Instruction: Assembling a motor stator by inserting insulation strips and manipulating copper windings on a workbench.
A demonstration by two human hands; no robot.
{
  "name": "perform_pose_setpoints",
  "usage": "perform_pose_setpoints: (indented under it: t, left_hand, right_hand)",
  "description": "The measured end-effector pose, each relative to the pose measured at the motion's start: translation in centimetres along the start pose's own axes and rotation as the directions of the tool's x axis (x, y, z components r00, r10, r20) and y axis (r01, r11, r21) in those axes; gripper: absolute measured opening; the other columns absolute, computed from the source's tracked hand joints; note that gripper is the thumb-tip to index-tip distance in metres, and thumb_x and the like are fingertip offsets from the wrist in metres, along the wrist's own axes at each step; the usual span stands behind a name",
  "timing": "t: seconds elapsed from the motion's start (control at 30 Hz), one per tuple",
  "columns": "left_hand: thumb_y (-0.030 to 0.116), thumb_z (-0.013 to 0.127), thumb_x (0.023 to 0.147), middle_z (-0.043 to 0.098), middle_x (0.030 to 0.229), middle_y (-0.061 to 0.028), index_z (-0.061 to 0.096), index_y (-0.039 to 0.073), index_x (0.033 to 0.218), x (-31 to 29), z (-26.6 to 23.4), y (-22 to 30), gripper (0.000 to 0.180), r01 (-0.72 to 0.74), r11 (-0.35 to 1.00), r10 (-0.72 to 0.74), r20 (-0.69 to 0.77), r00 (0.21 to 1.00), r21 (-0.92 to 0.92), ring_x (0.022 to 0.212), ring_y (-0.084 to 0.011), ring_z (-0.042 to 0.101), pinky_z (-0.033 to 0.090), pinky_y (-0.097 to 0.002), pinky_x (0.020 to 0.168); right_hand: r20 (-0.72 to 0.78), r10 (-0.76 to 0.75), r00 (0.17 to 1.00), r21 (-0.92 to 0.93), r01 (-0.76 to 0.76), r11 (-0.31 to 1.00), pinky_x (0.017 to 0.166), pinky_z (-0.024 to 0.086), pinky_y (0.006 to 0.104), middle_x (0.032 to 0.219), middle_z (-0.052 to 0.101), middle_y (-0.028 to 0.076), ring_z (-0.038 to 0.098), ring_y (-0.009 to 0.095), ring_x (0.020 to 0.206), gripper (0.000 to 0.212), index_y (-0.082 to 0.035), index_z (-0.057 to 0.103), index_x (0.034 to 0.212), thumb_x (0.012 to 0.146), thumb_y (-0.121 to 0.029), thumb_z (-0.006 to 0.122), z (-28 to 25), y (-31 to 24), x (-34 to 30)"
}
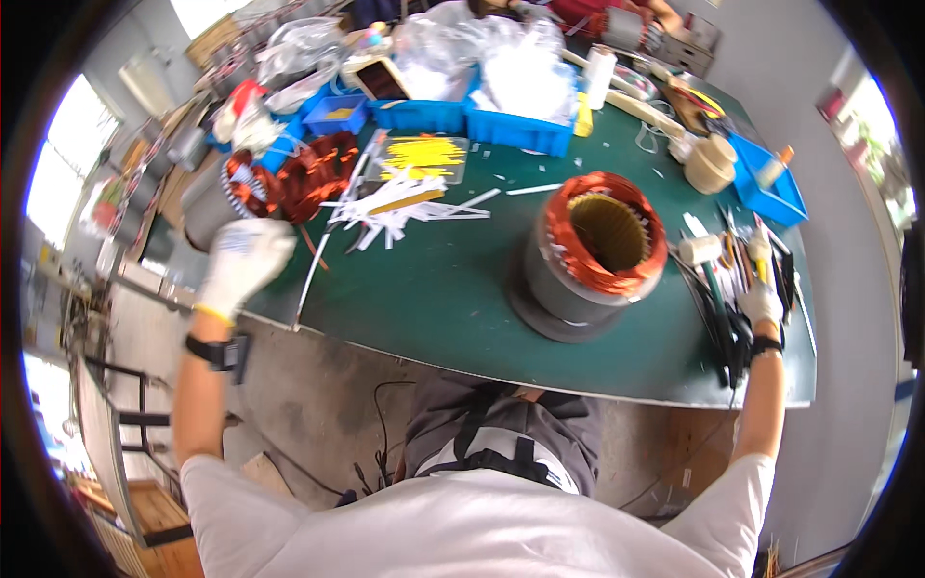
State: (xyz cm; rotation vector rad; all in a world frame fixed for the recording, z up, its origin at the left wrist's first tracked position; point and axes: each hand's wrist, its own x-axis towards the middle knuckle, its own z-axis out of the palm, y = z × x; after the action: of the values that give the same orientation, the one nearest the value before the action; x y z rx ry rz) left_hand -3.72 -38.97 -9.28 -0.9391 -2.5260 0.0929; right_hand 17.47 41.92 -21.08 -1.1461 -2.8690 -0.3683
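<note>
While the gloved left hand point(249, 255) is just beside a grey housing point(205, 207) at the left of the tabletop point(414, 303), the right hand point(761, 303) is among tools point(723, 332) at the right, by a yellow handle point(761, 268) (whether either hand's fingers grip anything, one cannot tell). A copper-wound stator point(590, 265) stands upright between the hands.

A window point(69, 154) glares at left; grey wall point(843, 318) stands right; mottled floor point(318, 385) lies below a green-topped table point(414, 279).
</note>
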Motion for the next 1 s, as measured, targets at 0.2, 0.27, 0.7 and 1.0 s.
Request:
perform_pose_setpoints:
  t: [0.2,0.27,0.7,1.0]
  left_hand:
    - [0.018,0.072,0.084,0.068,0.090,-0.0085,0.067,0.008,0.091,4.7,6.5,11.8,0.013,-0.201,0.882,0.147,-0.156,0.977,-0.426,0.085,-0.0287,0.066,0.054,-0.0396,0.076]
    - [0.030,0.068,0.088,0.060,0.123,-0.0167,0.064,0.005,0.114,5.5,9.7,12.3,0.036,0.029,0.960,-0.058,-0.100,0.993,-0.277,0.114,-0.0360,0.057,0.045,-0.0497,0.098]
    - [0.036,0.068,0.088,0.048,0.143,-0.0156,0.064,0.017,0.125,3.7,14.0,12.0,0.043,0.245,0.928,-0.210,0.149,0.966,-0.281,0.136,-0.0359,0.041,0.033,-0.0498,0.111]
    - [0.014,0.070,0.081,0.063,0.124,-0.0024,0.065,0.016,0.122,6.1,12.4,12.3,0.042,-0.026,0.979,0.031,0.020,0.999,-0.201,0.117,-0.0252,0.055,0.044,-0.0434,0.099]
  right_hand:
    - [0.023,0.062,0.998,0.403,-0.066,0.913,0.076,0.051,0.0485,0.101,0.068,0.026,0.067,0.042,0.088,0.028,0.000,0.062,0.103,0.089,-0.021,0.048,-3.3,2.8,-1.4]
    - [-0.199,0.008,0.980,0.648,0.125,0.751,0.058,0.046,0.0406,0.083,0.063,0.015,0.058,0.028,0.060,0.021,-0.002,0.059,0.095,0.093,-0.019,0.047,-4.8,3.1,-3.6]
    - [0.143,-0.079,0.987,0.989,-0.146,-0.035,0.037,0.026,0.0189,0.089,0.061,0.004,0.036,0.002,0.045,0.013,-0.008,0.056,0.099,0.101,-0.020,0.051,-6.4,-12.3,-19.2]
    - [0.066,0.002,0.998,0.997,-0.066,0.044,0.038,0.025,0.0191,0.091,0.062,0.006,0.036,0.001,0.045,0.014,-0.003,0.055,0.102,0.101,-0.016,0.049,-2.5,-14.5,-19.2]
